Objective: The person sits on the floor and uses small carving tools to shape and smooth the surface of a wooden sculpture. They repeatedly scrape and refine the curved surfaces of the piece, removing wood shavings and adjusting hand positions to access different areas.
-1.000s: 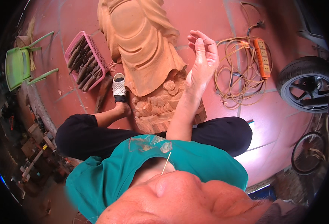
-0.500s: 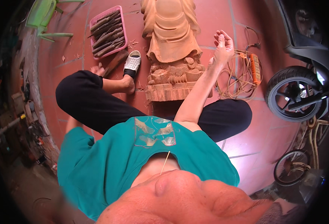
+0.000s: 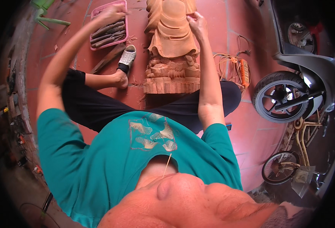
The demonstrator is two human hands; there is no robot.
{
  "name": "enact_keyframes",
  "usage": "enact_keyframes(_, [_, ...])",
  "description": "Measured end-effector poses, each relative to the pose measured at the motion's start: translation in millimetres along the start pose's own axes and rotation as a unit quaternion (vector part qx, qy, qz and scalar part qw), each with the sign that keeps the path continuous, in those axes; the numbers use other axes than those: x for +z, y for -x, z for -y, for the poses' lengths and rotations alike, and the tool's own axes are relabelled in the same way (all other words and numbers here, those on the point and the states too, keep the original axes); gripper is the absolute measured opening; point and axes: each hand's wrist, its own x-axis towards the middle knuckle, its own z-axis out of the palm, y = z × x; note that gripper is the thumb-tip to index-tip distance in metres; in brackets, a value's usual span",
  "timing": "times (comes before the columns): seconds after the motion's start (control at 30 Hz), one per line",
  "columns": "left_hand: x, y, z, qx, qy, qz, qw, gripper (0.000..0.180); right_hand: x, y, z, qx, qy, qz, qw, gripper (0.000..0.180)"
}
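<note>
A carved wooden statue (image 3: 170, 45) of a robed figure lies on the tiled floor before me, its plinth toward me. At the statue's right edge is my right hand (image 3: 199, 26), fingers curled in and closed; whatever they may hold is hidden. Over the far part of a pink plastic basket (image 3: 126, 33) hangs my left hand (image 3: 112, 15), its fingers smeared by motion. Several dark carving tools (image 3: 108, 34) lie side by side in that basket. Whether the left hand holds one cannot be made out.
My white slip-on shoe (image 3: 128, 56) is near a dark wooden piece (image 3: 108, 59) and shavings. Right of the statue lie an orange power strip (image 3: 245, 73) and looped cable. A motorbike wheel (image 3: 281, 97) stands farther right. A green chair (image 3: 51, 21) is at the far left.
My left hand has come up from low beside my leg to over the basket. The right hand has moved left to the statue's edge, its raised fingers now curled. The view has shifted slightly.
</note>
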Motion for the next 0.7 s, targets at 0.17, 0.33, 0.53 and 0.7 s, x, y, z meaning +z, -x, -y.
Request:
enact_keyframes(0.17, [129, -2, -29, -0.085, 0.133, -0.079, 0.984, 0.014, 26, 37, -70, 0.021, 0.043, -0.036, 0.998, 0.027])
enact_keyframes(0.33, [193, 25, -38, -0.128, 0.258, -0.136, 0.948, 0.014, 44, 51, -63, 0.085, 0.094, -0.005, 0.992, 0.032])
enact_keyframes(0.53, [184, 27, -63, -0.126, 0.196, -0.097, 0.968, 0.015, 48, 59, -52, 0.079, 0.121, -0.074, 0.987, 0.026])
enact_keyframes(0.7, [192, 21, -53, -0.132, 0.204, -0.104, 0.964, 0.018, 58, 60, -37, 0.094, 0.191, -0.079, 0.974, 0.030])
